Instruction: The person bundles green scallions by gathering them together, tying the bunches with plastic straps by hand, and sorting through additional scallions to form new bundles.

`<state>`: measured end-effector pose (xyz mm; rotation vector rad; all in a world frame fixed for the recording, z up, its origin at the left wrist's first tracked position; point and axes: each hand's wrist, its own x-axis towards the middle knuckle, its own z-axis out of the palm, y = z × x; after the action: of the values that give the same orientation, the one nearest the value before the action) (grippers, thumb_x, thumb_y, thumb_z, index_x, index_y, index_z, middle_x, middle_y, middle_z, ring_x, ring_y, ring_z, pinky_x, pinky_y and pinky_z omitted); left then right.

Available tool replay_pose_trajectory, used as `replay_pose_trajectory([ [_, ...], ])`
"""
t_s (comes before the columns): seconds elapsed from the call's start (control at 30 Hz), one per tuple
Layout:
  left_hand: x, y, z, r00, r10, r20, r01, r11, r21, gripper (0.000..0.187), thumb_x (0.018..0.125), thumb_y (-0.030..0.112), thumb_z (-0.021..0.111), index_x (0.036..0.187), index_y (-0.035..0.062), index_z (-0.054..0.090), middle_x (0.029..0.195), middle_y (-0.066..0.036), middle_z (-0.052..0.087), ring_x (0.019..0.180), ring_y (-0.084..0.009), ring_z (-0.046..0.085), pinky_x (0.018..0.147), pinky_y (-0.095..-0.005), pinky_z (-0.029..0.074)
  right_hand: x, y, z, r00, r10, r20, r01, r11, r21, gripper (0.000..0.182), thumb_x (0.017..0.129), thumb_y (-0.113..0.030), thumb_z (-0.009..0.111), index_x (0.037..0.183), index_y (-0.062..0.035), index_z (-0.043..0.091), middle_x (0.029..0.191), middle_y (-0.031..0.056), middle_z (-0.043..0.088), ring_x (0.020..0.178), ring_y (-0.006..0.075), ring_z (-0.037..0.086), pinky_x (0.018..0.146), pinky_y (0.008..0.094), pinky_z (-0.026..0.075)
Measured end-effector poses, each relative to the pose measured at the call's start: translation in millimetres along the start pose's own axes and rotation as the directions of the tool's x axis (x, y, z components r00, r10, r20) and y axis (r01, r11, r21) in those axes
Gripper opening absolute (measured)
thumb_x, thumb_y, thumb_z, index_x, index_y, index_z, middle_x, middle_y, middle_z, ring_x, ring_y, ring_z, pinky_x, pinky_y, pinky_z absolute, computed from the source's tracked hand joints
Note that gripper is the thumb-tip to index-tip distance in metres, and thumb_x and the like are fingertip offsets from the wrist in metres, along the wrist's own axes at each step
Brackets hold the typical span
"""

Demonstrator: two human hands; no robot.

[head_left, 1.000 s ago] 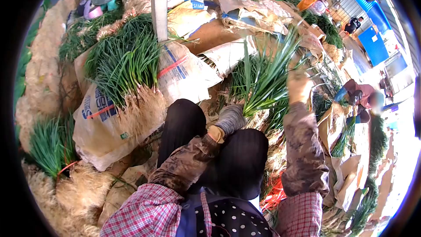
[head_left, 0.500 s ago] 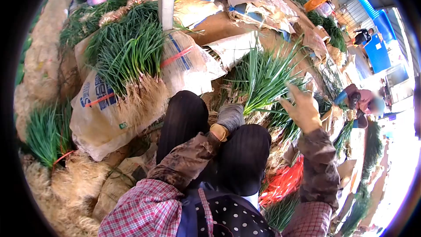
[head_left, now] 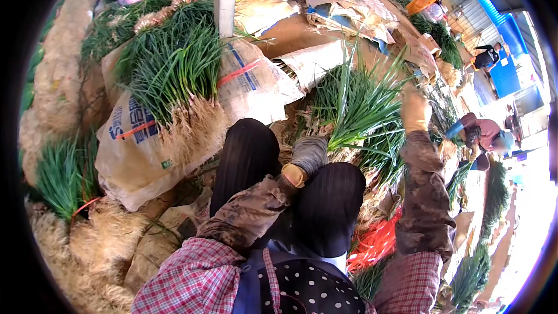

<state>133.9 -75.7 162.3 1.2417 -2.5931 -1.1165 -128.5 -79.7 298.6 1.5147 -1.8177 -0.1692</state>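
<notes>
A big sack-wrapped bundle of chives (head_left: 174,81) lies far left. Between your knees, your gloved left hand (head_left: 308,154) is closed around the root end of a chive bunch (head_left: 354,107). Your right hand (head_left: 415,110) reaches among its leaves; its grip cannot be told.

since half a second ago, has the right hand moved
Yes. The right hand has gone up and a little right, from level with the left hand at the knees to well above it, among the green tips.

We look from our one head camera steeply down, close over our knees (head_left: 290,180), forward across the scallion bundles (head_left: 354,104).
</notes>
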Motion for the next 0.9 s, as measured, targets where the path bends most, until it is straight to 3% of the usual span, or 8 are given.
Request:
replay_pose_trajectory([
  [0.13, 4, 1, -2, 0.997, -0.035, 0.066, 0.034, 0.999, 0.009, 0.039, 0.058, 0.025, 0.071, 0.09, 0.0039, 0.067, 0.089, -0.018, 0.067, 0.086, -0.0332, 0.065, 0.069, -0.0428, 0.051, 8, -20, -65, 0.956, 0.081, 0.283, -0.233, 0.795, 0.56, 0.018, 0.088, -0.017, 0.053, 0.104, -0.0135, 0.061, 0.08, 0.0072, 0.065, 0.062, 0.0179, 0.062, 0.054, 0.0316, 0.054],
  [0.2, 5, 2, 1, 0.999, -0.029, 0.036, 0.028, 1.0, 0.014, 0.034, 0.06, 0.023, 0.069, 0.088, 0.0039, 0.067, 0.088, -0.019, 0.067, 0.086, -0.0332, 0.065, 0.069, -0.0429, 0.051, 2, -48, -81, 0.945, -0.181, 0.274, -0.032, 0.78, 0.625, 0.04, 0.086, -0.027, 0.061, 0.124, -0.0204, 0.051, 0.09, 0.0098, 0.065, 0.075, 0.0203, 0.062, 0.069, 0.0349, 0.054],
  [0.33, 2, 1, 12, 0.994, -0.018, -0.11, 0.02, 1.0, 0.024, 0.025, 0.064, 0.017, 0.063, 0.084, 0.0024, 0.067, 0.084, -0.019, 0.066, 0.082, -0.0338, 0.065, 0.067, -0.0435, 0.051, -8, -114, -85, 0.491, -0.475, 0.73, -0.105, 0.8, 0.591, 0.053, 0.085, -0.036, 0.063, 0.126, -0.0049, 0.05, 0.112, 0.0172, 0.059, 0.103, 0.0309, 0.057, 0.094, 0.0412, 0.044],
  [0.43, -1, -3, 7, 0.99, -0.016, -0.141, 0.015, 1.0, -0.007, 0.022, 0.065, 0.015, 0.061, 0.081, 0.0014, 0.066, 0.081, -0.02, 0.066, 0.079, -0.0343, 0.065, 0.065, -0.0442, 0.051, -9, -122, -68, 0.533, -0.414, 0.738, -0.26, 0.75, 0.608, 0.033, 0.085, -0.034, 0.06, 0.099, -0.0036, 0.063, 0.101, 0.0154, 0.062, 0.095, 0.0276, 0.06, 0.084, 0.0408, 0.048],
  [0.53, -4, -9, 0, 0.989, -0.026, -0.143, 0.021, 0.999, -0.038, 0.019, 0.066, 0.015, 0.06, 0.078, 0.0016, 0.066, 0.078, -0.02, 0.065, 0.076, -0.035, 0.065, 0.063, -0.0446, 0.051, 7, -90, -43, 0.878, -0.125, 0.462, -0.112, 0.884, 0.453, 0.016, 0.085, -0.031, 0.062, 0.088, -0.0156, 0.065, 0.079, 0.0063, 0.067, 0.07, 0.0188, 0.064, 0.068, 0.0344, 0.054],
  [0.7, 6, -13, 10, 0.984, -0.053, -0.168, 0.053, 0.999, -0.007, 0.02, 0.066, 0.014, 0.06, 0.081, 0.0018, 0.066, 0.076, -0.02, 0.065, 0.075, -0.0347, 0.065, 0.063, -0.0446, 0.051, -7, -88, -40, 0.957, -0.227, 0.181, 0.07, 0.786, 0.615, 0.021, 0.082, -0.034, 0.064, 0.09, -0.0137, 0.066, 0.089, 0.0087, 0.067, 0.075, 0.0196, 0.064, 0.068, 0.0338, 0.054],
  [0.87, 0, -15, -6, 0.987, -0.075, -0.141, 0.074, 0.997, -0.012, 0.031, 0.067, 0.012, 0.058, 0.096, 0.0005, 0.063, 0.086, -0.021, 0.065, 0.08, -0.0353, 0.064, 0.068, -0.045, 0.051, -20, -137, -16, 0.769, -0.289, 0.57, 0.086, 0.931, 0.355, 0.02, 0.083, -0.027, 0.059, 0.083, -0.0074, 0.064, 0.081, 0.012, 0.062, 0.075, 0.0276, 0.062, 0.067, 0.0414, 0.052],
  [0.9, -2, -17, -10, 0.985, -0.083, -0.152, 0.081, 0.997, -0.016, 0.032, 0.067, 0.011, 0.058, 0.097, 0.0004, 0.062, 0.088, -0.021, 0.065, 0.081, -0.0356, 0.064, 0.068, -0.0451, 0.05, -19, -125, -7, 0.853, -0.359, 0.379, 0.267, 0.924, 0.275, 0.02, 0.083, -0.026, 0.058, 0.079, -0.007, 0.062, 0.078, 0.0112, 0.061, 0.071, 0.0278, 0.062, 0.063, 0.04, 0.053],
])
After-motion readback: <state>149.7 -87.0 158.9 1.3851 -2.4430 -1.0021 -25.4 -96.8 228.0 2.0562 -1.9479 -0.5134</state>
